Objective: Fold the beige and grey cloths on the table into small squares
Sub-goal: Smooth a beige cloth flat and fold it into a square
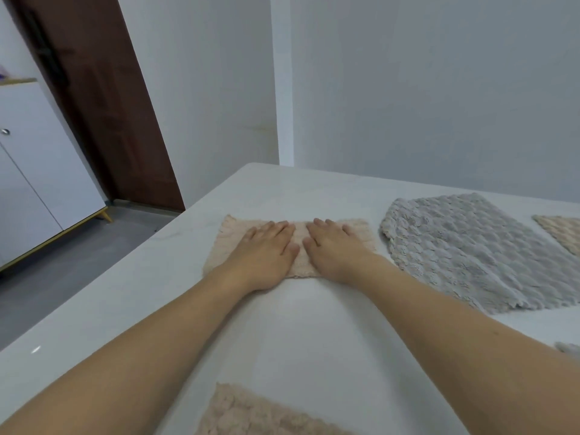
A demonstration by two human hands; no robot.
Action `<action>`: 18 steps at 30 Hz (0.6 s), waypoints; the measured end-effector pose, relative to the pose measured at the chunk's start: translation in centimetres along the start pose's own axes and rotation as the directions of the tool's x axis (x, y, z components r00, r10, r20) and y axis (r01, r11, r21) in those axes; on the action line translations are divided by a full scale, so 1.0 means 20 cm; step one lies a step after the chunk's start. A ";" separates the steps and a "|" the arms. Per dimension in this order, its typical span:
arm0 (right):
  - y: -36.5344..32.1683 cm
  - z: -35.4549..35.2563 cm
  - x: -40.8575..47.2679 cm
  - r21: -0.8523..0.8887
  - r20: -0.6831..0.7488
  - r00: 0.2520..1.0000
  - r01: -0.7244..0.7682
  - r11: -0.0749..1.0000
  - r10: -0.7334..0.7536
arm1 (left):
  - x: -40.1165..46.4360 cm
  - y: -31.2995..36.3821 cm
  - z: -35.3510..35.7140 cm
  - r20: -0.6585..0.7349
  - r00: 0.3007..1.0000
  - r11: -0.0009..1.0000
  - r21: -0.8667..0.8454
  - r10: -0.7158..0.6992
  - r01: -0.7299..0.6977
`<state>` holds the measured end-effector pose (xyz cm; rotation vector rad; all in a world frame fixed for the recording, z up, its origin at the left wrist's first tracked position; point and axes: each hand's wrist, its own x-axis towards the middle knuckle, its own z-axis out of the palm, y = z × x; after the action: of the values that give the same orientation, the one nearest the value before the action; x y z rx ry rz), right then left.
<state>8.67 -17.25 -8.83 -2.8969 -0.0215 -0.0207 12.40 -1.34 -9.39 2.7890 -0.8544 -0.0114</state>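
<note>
One beige cloth [226, 243] is lying toward the far left of the worktop [307, 324], already narrowed into a band, so by my reading the folding is only partly done. The grey cloth [477, 252] is lying flat and unfolded to its right. Another beige piece [561, 233] is showing at the right edge, and a third [251, 412] is sitting at the near edge, both seemingly waiting. The left hand [266, 249] and right hand [335, 249] are pressing flat on the band side by side, fingers straight and together, gripping nothing.
</note>
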 end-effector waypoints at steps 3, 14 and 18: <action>0.02 0.04 0.01 -0.069 0.020 1.000 -0.023 0.997 0.024 | 0.01 -0.02 0.04 0.031 0.999 0.996 0.082 -0.043 0.041; 0.19 -0.01 -0.06 -0.041 0.038 0.988 -0.145 0.989 0.147 | -0.06 -0.32 -0.03 0.061 0.977 0.977 0.065 -0.206 0.202; 0.18 0.00 -0.08 -0.067 0.041 0.985 -0.164 0.984 0.167 | -0.07 -0.30 -0.04 0.097 0.966 0.968 0.100 -0.238 0.228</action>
<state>7.15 -20.75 -9.69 -2.9514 0.2154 0.0767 14.71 4.47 -10.03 2.9794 -0.5556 -0.1698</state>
